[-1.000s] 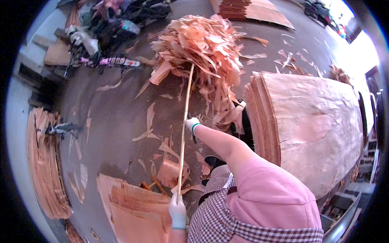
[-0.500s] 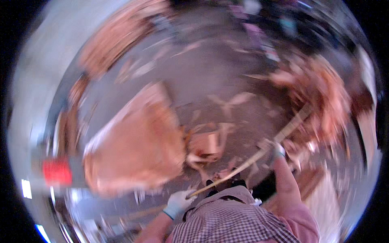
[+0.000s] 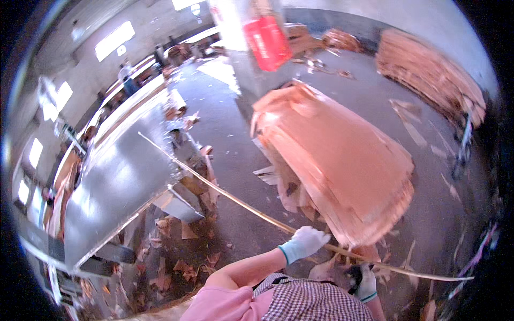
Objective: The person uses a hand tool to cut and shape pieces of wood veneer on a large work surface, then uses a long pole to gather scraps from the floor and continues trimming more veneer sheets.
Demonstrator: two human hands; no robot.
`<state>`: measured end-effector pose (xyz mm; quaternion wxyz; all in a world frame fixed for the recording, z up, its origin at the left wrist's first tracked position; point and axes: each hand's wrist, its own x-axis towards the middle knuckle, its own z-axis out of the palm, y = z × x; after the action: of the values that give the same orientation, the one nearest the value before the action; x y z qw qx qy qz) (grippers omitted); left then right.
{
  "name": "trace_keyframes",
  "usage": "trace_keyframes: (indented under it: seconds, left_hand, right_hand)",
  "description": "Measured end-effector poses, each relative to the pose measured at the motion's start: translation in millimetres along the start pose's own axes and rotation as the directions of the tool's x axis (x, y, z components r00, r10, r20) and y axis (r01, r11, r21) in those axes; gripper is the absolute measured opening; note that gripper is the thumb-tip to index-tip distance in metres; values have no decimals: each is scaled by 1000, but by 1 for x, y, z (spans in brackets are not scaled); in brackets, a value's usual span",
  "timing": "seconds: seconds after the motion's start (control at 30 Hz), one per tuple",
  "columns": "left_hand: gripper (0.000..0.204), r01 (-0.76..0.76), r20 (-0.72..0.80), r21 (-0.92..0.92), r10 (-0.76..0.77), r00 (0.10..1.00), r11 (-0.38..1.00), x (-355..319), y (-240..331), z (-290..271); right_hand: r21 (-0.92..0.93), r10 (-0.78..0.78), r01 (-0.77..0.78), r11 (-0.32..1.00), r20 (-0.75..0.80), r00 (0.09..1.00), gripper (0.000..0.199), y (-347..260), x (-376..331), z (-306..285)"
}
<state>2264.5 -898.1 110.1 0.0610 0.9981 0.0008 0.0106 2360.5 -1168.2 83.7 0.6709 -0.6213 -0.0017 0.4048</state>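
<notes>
**Listener:** What is closest to me?

**Operator:** I see a pink sleeve and a checked apron at the bottom edge. Both hands wear white gloves. My left hand (image 3: 304,243) is closed around a long thin pale stick (image 3: 225,195); my right hand (image 3: 367,283), lower right, grips the same stick nearer its other end. The stick slants up and left, out over the floor.

**Listener:** And further out?

**Operator:** Scraps of veneer (image 3: 184,267) litter the grey floor near a metal table (image 3: 118,182) on the left. Just beyond my hands lies a big pile of veneer sheets (image 3: 337,160). More stacks (image 3: 433,69) line the far wall. I judge the scraps are not yet gathered, so much sweeping remains
</notes>
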Motion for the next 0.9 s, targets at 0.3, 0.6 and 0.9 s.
trace_keyframes:
  seconds: [0.3,0.6,0.9]
  left_hand:
    - [19,324,-374,119,-260,890,938,-86,-207,-136]
    - [25,589,-480,124,-471,740,798,-220,-418,-151]
    - [29,785,-478,220,-637,605,579,-302,-566,-227]
  right_hand:
    - [-230,-266,491,841,613,743,26,-226,-26,225]
    - [-773,-210,587,241,549,809,70,-233,259,327]
    - [-388,-195,874,291,871,451,40,-317,392,587]
